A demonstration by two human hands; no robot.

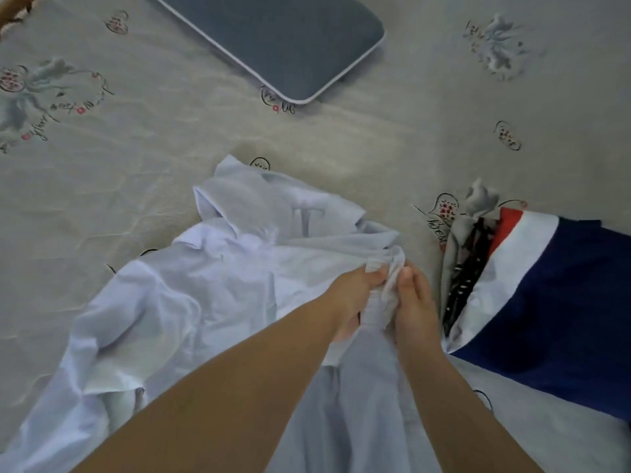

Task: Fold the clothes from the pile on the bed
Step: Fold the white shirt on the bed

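A thin white shirt [191, 302], soft woven cloth, heavily creased and partly translucent at its upper folds, lies crumpled across the centre and toward 7 o'clock of the view, with a collar-like flap raised at its top. Both hands meet just right of centre: the left hand [351, 295] and the right hand [415, 302] each have fingers curled in, pinching a bunched, gathered edge of the shirt between them, the cloth hanging down from the grip toward 6 o'clock. At 3 o'clock a pile of clothes [546, 295] rests on the bed, its top garment smooth navy with white and red bands, and a dark patterned piece tucked at its left side. The bed [136, 148] is covered in a pale beige sheet, finely wrinkled, printed with grey floral motifs and script. At 12 o'clock lies a flat grey-blue pillow [283, 39] with rounded corners and light piping.
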